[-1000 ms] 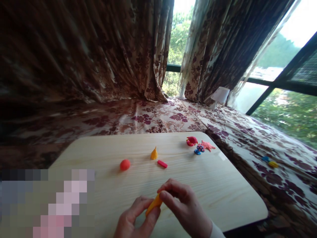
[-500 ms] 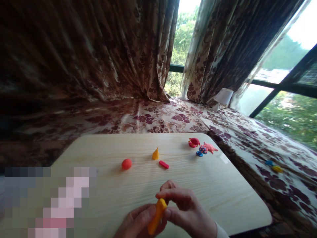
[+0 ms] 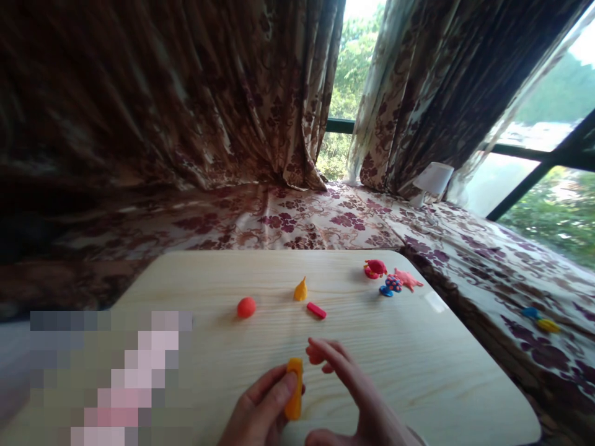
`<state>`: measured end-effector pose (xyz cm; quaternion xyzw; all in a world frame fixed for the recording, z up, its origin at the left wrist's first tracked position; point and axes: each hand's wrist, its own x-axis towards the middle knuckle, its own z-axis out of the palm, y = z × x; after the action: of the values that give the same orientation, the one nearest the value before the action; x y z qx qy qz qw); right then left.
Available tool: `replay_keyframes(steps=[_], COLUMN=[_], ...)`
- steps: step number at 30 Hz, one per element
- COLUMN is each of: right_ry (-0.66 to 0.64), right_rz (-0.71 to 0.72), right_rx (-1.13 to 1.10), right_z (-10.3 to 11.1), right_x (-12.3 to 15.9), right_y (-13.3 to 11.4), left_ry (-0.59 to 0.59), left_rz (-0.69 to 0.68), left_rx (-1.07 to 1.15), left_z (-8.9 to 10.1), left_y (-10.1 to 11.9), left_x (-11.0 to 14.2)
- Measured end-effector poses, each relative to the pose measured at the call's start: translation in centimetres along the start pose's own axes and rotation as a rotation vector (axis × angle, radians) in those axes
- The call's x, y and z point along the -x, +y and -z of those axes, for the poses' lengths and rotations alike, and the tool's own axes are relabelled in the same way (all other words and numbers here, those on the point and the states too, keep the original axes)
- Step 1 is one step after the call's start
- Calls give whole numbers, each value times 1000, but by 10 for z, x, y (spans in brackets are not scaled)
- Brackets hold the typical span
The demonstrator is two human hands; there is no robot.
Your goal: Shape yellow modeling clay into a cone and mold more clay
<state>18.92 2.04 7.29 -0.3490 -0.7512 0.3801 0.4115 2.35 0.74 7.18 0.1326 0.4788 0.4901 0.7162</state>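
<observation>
My left hand (image 3: 264, 402) pinches a yellow-orange bar of what looks like modelling clay (image 3: 294, 396), thumb across its face, above the near part of the table. Just to the right, my right hand (image 3: 353, 390) is apart from the bar, thumb and fingers spread with nothing between them. Beyond both hands lie a red-orange ball (image 3: 246, 307), a small yellow pointed cone (image 3: 300, 289) and a short pinkish-red stick (image 3: 317, 310).
At the table's (image 3: 195, 279) far right sit a red crab-like figure (image 3: 375, 268), a blue spotted mushroom-like figure (image 3: 391, 285) and a pink flat figure (image 3: 407, 279). Blue and yellow pieces (image 3: 548, 325) rest on the flowered cloth. A white lamp (image 3: 434, 178) stands behind. A blurred-out patch (image 3: 125, 378) covers the left.
My right hand has let go of the yellow-orange bar and opened, moving off to the right. The bar is now more upright in my left hand. The view has shifted slightly left.
</observation>
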Motion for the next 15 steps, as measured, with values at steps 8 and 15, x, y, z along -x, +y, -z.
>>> replay_keyframes(steps=[8, 15], right_ry=[40, 26], right_rz=[46, 68], right_rx=[233, 182], right_z=[-26, -21], right_x=[5, 0], right_y=[11, 0], left_ry=[-32, -68], left_rz=[-162, -235], left_rx=[-196, -383], left_z=[-2, -4], left_y=[-2, 4], left_x=[4, 11])
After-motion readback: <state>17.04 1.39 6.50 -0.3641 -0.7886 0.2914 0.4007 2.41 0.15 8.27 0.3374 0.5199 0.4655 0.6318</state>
